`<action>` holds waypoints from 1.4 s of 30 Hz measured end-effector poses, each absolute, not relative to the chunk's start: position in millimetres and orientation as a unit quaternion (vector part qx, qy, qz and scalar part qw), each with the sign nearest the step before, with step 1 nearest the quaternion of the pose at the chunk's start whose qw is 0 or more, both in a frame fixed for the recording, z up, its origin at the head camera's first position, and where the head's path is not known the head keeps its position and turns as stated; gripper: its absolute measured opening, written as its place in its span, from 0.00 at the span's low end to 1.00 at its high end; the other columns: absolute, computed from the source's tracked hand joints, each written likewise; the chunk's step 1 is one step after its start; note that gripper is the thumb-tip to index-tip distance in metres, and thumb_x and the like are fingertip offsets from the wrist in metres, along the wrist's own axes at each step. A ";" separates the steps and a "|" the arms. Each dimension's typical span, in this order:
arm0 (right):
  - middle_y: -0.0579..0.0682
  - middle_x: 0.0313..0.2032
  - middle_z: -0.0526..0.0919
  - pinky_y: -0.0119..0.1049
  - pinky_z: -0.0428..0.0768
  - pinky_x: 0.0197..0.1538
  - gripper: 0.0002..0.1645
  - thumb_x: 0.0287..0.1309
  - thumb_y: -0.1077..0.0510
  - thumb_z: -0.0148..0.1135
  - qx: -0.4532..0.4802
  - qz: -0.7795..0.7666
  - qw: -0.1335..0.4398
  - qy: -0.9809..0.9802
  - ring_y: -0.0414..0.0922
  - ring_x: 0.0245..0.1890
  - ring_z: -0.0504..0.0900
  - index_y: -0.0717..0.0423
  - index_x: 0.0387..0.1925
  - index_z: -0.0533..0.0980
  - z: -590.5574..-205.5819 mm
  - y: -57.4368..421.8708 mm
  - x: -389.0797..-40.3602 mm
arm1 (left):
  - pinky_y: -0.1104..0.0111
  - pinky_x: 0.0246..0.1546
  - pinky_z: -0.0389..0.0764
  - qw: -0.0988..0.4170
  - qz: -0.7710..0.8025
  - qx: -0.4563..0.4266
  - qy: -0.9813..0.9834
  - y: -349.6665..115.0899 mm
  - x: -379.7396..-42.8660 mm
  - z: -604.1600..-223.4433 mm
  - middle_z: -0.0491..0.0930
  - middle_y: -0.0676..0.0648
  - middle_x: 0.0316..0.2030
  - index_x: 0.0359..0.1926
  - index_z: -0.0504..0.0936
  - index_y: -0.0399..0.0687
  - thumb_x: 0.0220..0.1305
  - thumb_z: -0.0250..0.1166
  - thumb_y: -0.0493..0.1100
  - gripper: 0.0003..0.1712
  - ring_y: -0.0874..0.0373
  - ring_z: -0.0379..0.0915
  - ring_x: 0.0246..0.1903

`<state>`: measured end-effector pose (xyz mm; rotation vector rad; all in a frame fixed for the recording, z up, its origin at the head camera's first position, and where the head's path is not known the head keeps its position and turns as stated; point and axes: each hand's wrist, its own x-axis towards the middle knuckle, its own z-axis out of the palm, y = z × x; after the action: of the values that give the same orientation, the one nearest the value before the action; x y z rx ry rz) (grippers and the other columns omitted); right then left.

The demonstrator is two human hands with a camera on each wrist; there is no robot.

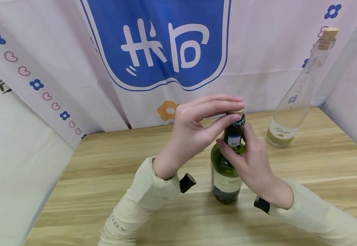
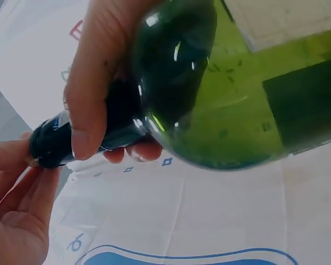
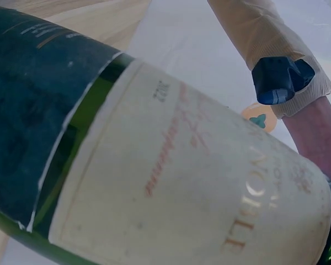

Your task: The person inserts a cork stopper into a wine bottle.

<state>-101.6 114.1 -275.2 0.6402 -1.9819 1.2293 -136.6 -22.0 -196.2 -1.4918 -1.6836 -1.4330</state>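
Note:
A green glass wine bottle with a pale label stands upright on the table. My right hand grips its dark neck, also seen in the left wrist view, where the fingers wrap the neck below the mouth. At the bottle's top, my left hand pinches a cork between thumb and fingers. Most of that cork is hidden behind the fingers, so how deep it sits cannot be told. In the right wrist view the bottle's cream label fills much of the frame, with the left sleeve beyond it.
To the right stands a tall clear bottle with a cork stopper in its mouth. The wooden table reaches back to a hanging printed cloth. A white panel borders the left side.

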 end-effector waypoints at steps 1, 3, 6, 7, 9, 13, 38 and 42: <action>0.57 0.41 0.78 0.21 0.74 0.42 0.23 0.47 0.70 0.62 0.248 0.475 0.353 -0.767 0.46 0.39 0.78 0.69 0.46 0.67 -275.1 114.5 -101.2 | 0.67 0.43 0.79 0.244 -0.518 -0.547 -0.611 -21.5 -136.5 -196.3 0.80 0.33 0.38 0.35 0.81 0.24 0.50 0.64 0.25 0.09 0.56 0.77 0.42; 0.57 0.41 0.78 0.21 0.74 0.42 0.23 0.46 0.71 0.62 0.248 0.474 0.352 -0.768 0.45 0.40 0.78 0.70 0.46 0.66 -274.5 115.2 -100.6 | 0.66 0.44 0.79 0.256 -0.510 -0.551 -0.609 -20.6 -136.4 -196.1 0.80 0.33 0.37 0.35 0.81 0.24 0.50 0.65 0.25 0.09 0.56 0.78 0.42; 0.58 0.41 0.78 0.21 0.74 0.43 0.23 0.46 0.71 0.62 0.247 0.472 0.348 -0.772 0.45 0.41 0.78 0.70 0.46 0.66 -274.0 115.7 -100.3 | 0.66 0.45 0.78 0.272 -0.499 -0.554 -0.609 -20.4 -136.3 -195.9 0.80 0.33 0.37 0.35 0.81 0.25 0.50 0.65 0.26 0.09 0.56 0.78 0.42; 0.58 0.41 0.78 0.21 0.74 0.43 0.23 0.46 0.71 0.62 0.247 0.471 0.346 -0.773 0.45 0.41 0.78 0.70 0.46 0.66 -273.8 115.7 -100.3 | 0.66 0.45 0.78 0.274 -0.496 -0.554 -0.610 -20.6 -136.3 -196.3 0.80 0.33 0.37 0.35 0.81 0.25 0.50 0.65 0.26 0.09 0.56 0.78 0.43; 0.58 0.41 0.78 0.21 0.74 0.42 0.23 0.45 0.71 0.63 0.246 0.469 0.349 -0.773 0.44 0.41 0.78 0.70 0.45 0.66 -274.1 115.6 -100.4 | 0.67 0.45 0.78 0.268 -0.496 -0.554 -0.613 -21.8 -136.1 -197.8 0.80 0.33 0.39 0.37 0.80 0.25 0.51 0.64 0.26 0.10 0.56 0.77 0.44; 0.56 0.39 0.78 0.22 0.75 0.41 0.21 0.48 0.69 0.63 0.248 0.473 0.358 -0.766 0.45 0.39 0.79 0.69 0.44 0.67 -275.4 114.4 -100.6 | 0.66 0.48 0.76 0.213 -0.521 -0.533 -0.631 -27.7 -135.0 -207.1 0.75 0.32 0.49 0.48 0.74 0.23 0.50 0.64 0.25 0.21 0.56 0.73 0.51; 0.53 0.33 0.79 0.24 0.75 0.41 0.23 0.58 0.50 0.59 0.239 0.474 0.351 -0.772 0.45 0.34 0.80 0.67 0.43 0.67 -277.3 114.2 -100.7 | 0.67 0.64 0.57 -0.145 -0.571 -0.375 -0.716 -49.3 -137.2 -348.4 0.57 0.46 0.66 0.68 0.50 0.46 0.42 0.72 0.29 0.56 0.59 0.54 0.64; 0.53 0.33 0.79 0.25 0.76 0.40 0.23 0.57 0.52 0.60 0.236 0.477 0.346 -0.773 0.45 0.34 0.80 0.67 0.43 0.67 -276.6 114.6 -100.6 | 0.68 0.59 0.65 -0.163 -0.540 -0.387 -0.729 -44.2 -136.2 -357.2 0.65 0.50 0.60 0.66 0.55 0.50 0.40 0.74 0.33 0.53 0.62 0.62 0.58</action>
<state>-100.6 114.6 -276.6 0.6129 -2.0062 1.2376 -136.2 -44.2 -357.2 -1.3622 -2.5647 -1.8977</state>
